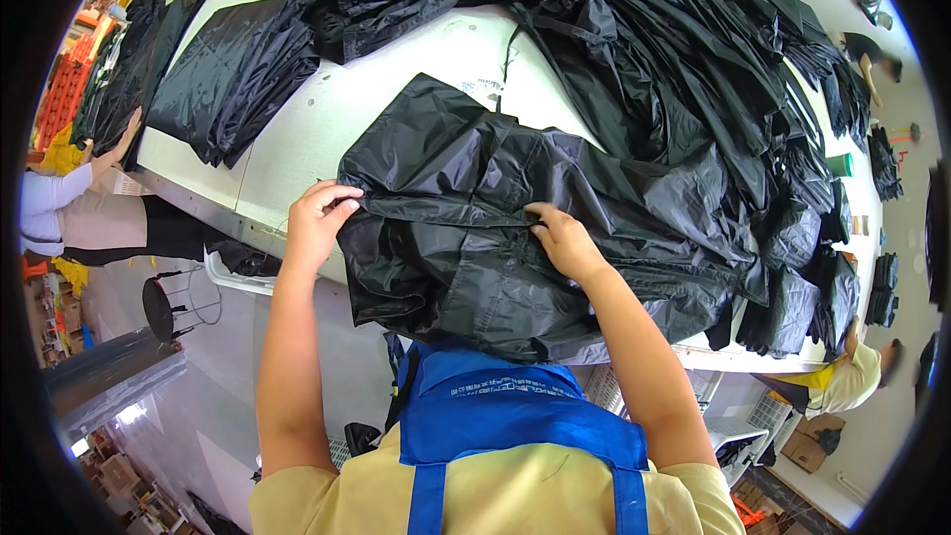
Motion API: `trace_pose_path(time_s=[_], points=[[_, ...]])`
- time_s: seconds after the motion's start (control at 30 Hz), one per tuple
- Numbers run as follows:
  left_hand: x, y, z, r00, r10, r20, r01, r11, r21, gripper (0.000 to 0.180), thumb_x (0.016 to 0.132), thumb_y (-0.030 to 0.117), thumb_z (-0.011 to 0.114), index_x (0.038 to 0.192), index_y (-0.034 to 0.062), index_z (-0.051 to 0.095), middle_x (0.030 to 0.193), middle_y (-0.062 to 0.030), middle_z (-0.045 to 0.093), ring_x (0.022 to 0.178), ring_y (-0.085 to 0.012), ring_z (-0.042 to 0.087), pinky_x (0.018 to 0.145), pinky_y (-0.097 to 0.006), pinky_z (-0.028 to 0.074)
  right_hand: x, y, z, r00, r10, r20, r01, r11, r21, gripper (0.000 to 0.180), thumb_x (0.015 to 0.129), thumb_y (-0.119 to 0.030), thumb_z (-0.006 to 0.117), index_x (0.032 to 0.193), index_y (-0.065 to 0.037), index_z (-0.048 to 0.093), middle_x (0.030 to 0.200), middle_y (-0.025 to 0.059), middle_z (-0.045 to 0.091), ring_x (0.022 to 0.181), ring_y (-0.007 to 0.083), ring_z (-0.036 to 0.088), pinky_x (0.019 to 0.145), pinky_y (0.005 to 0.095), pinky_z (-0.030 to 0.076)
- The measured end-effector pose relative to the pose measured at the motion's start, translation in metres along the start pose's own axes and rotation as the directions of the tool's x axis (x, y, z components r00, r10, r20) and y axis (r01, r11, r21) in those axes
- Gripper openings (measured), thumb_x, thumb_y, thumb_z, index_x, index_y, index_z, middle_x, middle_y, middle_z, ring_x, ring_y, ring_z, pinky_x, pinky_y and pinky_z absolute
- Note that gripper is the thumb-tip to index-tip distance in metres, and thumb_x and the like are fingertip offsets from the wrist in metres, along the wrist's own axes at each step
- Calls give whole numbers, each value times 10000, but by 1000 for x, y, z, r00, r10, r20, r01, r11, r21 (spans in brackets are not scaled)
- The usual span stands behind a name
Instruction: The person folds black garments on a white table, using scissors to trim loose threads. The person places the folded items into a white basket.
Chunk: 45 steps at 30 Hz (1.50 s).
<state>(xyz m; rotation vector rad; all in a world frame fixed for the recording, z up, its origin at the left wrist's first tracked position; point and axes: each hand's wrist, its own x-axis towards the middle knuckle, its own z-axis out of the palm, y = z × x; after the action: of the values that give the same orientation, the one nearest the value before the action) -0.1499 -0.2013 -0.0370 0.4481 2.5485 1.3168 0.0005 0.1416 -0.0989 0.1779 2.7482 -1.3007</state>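
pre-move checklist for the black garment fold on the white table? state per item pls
1. Left hand has the black garment by its left edge: ok, fingers pinch the fabric.
2. Right hand on the garment: ok, fingertips press at a mid seam.
3. Garment fully supported by the white table: not ok, the lower part hangs over the near edge.
4. Garment flat: not ok, wrinkled and bunched.
5. Separate from the black pile: cannot tell, the right side runs into it.
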Motion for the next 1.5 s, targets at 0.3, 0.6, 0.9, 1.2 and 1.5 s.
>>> trace_pose_path(time_s=[0.3, 0.6, 0.9, 1.2, 1.5], points=[[9, -21, -1, 972, -140, 191, 187, 947, -260, 136, 819, 29, 670, 950, 32, 705, 868, -7, 643, 807, -82, 555, 770, -234, 442, 13, -4, -6, 955, 280, 95, -290, 949, 124, 160, 811, -151, 702, 906, -28, 666, 859, 138, 668, 787, 242, 643, 743, 340, 497], [11, -15, 8, 982, -162, 98, 180, 961, -210, 98, 805, -10, 681, 873, 36, 628, 846, 25, 594, 798, -69, 523, 763, -219, 423, 16, 7, 5, 964, 253, 82, -257, 965, 48, 150, 751, -123, 749, 828, -34, 656, 834, 101, 617, 748, 242, 611, 708, 340, 490], [24, -27, 7, 963, -176, 205, 231, 931, -282, 453, 737, -56, 669, 1147, 83, 535, 961, -16, 590, 874, -113, 543, 833, -256, 422, 33, -7, -6, 886, 429, 174, -427, 903, -52, 204, 722, -147, 765, 814, -22, 633, 884, 128, 640, 809, 288, 627, 730, 373, 495], [114, -15, 11, 869, -367, 330, 473, 811, -343, 590, 869, 235, 678, 1360, 6, 443, 1264, -145, 561, 1114, -179, 543, 984, -309, 400, 14, 64, -147, 481, -64, -874, -283, 933, -223, 384, 800, -236, 709, 1087, -3, 606, 1036, 177, 611, 980, 357, 560, 893, 459, 431], [72, 73, -32, 998, -39, 41, 55, 529, -847, 322, 884, 112, 626, 1180, -3, 568, 1117, -116, 633, 1037, -196, 608, 940, -359, 472, -84, 82, -282, 748, 415, -517, 106, 694, 712, 165, 927, -119, 561, 1030, -4, 620, 780, 34, 608, 721, 87, 547, 751, 299, 527]])
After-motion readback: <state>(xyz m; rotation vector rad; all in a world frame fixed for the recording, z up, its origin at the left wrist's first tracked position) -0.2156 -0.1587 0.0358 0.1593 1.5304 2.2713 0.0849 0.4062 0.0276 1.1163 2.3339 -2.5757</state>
